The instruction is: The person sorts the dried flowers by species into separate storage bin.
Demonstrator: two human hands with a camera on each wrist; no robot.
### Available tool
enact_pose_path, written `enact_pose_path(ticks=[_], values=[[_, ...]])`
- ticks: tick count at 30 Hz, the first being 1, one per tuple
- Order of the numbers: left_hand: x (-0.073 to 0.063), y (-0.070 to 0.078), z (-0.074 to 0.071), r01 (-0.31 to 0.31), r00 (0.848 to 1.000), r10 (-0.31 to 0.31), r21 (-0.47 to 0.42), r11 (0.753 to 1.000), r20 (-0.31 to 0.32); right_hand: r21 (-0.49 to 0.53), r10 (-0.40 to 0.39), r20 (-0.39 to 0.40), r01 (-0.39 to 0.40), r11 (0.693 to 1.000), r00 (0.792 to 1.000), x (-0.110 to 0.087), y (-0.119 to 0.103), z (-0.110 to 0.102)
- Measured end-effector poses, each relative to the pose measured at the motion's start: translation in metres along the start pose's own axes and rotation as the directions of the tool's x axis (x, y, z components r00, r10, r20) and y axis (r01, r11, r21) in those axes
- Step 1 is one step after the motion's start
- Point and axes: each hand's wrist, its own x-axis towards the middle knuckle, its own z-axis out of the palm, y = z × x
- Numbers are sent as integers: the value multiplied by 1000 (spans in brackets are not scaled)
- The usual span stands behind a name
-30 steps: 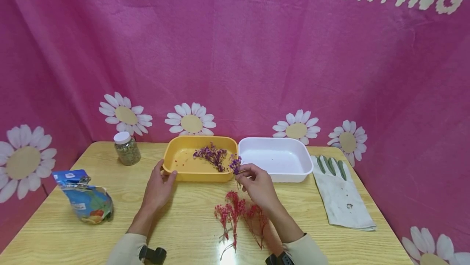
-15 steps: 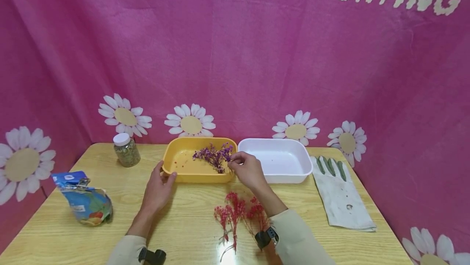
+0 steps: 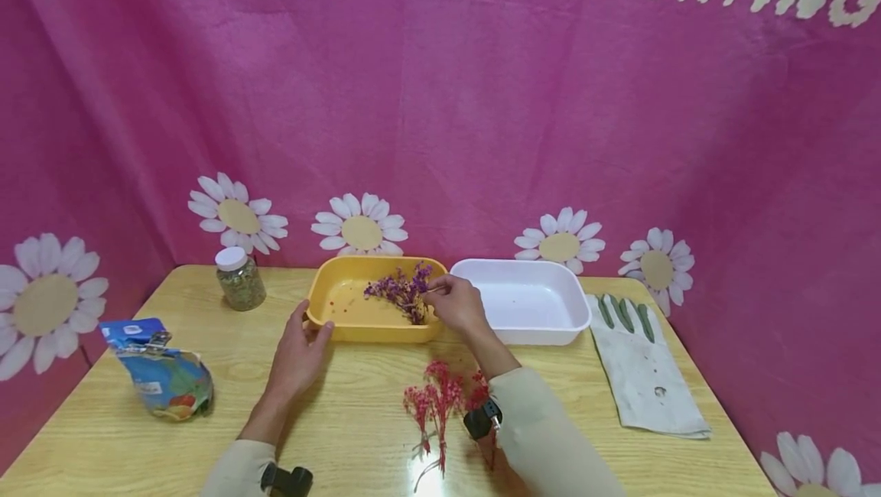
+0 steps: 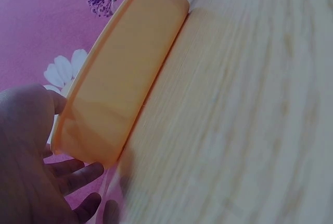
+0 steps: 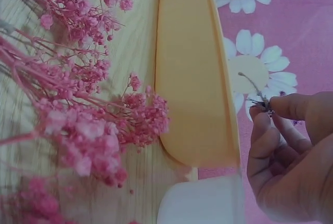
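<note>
Flowers (image 3: 395, 292) in left tray (image 3: 372, 334); jar (image 3: 242, 288) farther left.

Bright head view, glare on table (image 3: 365, 405), dimmer wrist views

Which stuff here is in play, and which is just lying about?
Likely in play:
purple sprig, pinched in the right grip
yellow tub, its left end held by the left grip
purple flowers inside the tub

Seemingly just lying about, unheld:
pinkish-red sprigs
white tub
lidded jar
blue pouch
pale cloth item with green strips
</note>
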Motion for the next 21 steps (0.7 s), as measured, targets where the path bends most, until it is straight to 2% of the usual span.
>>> enact_pose_path(ticks=[8, 13, 21], values=[[-1, 1, -1, -4, 1000, 4, 2, 1000, -1, 48, 6, -10, -6, 999, 1000, -1, 2, 0], [-1, 0, 0, -2, 1000, 2, -2, 1000, -3, 62, -46, -34, 48, 997, 998, -6, 7, -8], [0, 0, 1, 5, 1000, -5, 0, 1000, 6, -6, -140, -32, 140, 990, 990, -24, 13, -33]])
